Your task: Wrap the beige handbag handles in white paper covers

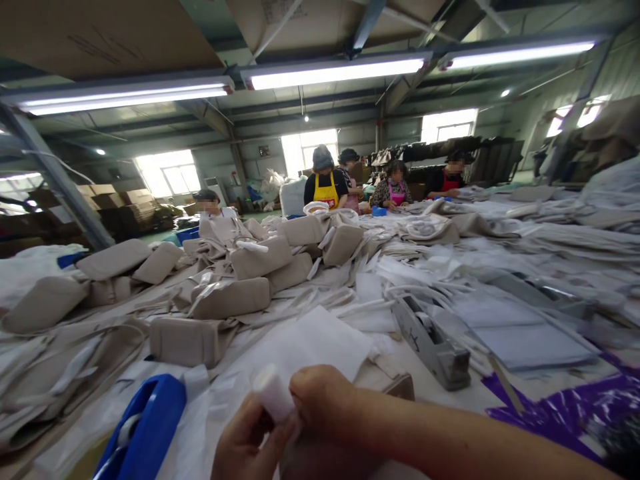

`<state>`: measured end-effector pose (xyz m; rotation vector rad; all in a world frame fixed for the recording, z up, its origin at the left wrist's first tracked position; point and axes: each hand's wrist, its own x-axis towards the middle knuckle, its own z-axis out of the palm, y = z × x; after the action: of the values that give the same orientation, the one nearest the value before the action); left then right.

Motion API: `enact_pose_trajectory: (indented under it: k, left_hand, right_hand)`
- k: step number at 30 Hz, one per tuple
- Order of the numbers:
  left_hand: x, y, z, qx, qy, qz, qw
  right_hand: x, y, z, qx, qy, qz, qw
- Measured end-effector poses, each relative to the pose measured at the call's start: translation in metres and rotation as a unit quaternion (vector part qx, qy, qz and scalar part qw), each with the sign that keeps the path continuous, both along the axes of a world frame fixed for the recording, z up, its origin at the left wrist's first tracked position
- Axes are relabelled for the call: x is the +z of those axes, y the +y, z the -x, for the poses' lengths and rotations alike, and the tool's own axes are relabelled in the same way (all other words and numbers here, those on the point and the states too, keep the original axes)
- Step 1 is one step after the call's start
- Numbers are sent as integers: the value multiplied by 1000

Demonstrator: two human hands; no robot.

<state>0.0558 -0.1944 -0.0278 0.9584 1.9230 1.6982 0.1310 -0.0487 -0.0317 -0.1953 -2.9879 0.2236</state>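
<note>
My left hand [253, 440] is closed around the lower side of a rolled piece of white foam wrap [274, 393], thumb and fingers pressing on it. My right hand [323, 400] is also closed, its fingers pinching the roll's right side. What lies inside the roll is hidden. Below my hands a brownish-beige surface, perhaps a bag, is partly covered by my right forearm. A flat white foam sheet [310, 343] lies just beyond my hands. To the left sits a blue tape dispenser [150, 427], and to the right a grey tape dispenser [433, 343].
Beige bags [230, 298] are heaped across the table's middle and left. A stack of white sheets [530, 330] and crumpled purple plastic [555, 407] lie at right. Several co-workers, one in a yellow apron [325, 191], are at the far side.
</note>
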Motion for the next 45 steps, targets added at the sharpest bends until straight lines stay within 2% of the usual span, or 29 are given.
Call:
enact_pose_trajectory:
  k: [2,4,7,9,12,14,16,18,21,24,27,31,36,39,42,45]
  left_hand:
    - [4,14,11,-20,-14,33,999]
    - [3,27,24,-36,33,87,995]
    - [-6,40,36,-36,122,147,981]
    - [-13,41,38,-27,128,157,979]
    - [-17,36,34,-13,56,159,986]
    - [-14,32,31,-32,-7,156,987]
    - [-10,28,29,-57,-40,150,986]
    - [-9,25,28,-61,-40,140,987]
    - [-12,22,29,-55,-34,143,988]
    - [-15,23,27,-60,-68,147,985]
    - [-12,25,23,-62,-79,140,985]
    - [-5,25,17,-41,-56,127,989]
    - [1,8,6,5,5,98,995]
    - [7,1,-4,-1,36,97,995]
    - [9,10,-2,-13,78,119,990]
    - [1,30,13,7,186,194,963]
  right_hand:
    - [-2,-4,-3,8,4,-24,1000]
    - [0,-8,-11,25,9,-34,999]
    - [12,-3,-34,39,64,32,997]
    - [21,17,-51,1,135,81,988]
    - [25,66,-67,-137,181,51,973]
    - [19,98,-69,-220,127,71,965]
    - [9,120,-66,-245,55,144,957]
    - [1,130,-61,-248,18,201,947]
    - [-6,134,-54,-261,26,178,949]
    - [-7,140,-50,-246,-7,148,958]
    - [-6,154,-46,-218,-63,178,957]
    - [-9,172,-41,-232,-56,229,944]
    - [-20,172,-34,-273,-19,213,938]
    - [-19,162,-34,-290,23,229,929]
    - [-14,147,-41,-298,82,231,923]
    - [-12,136,-56,-260,86,229,934]
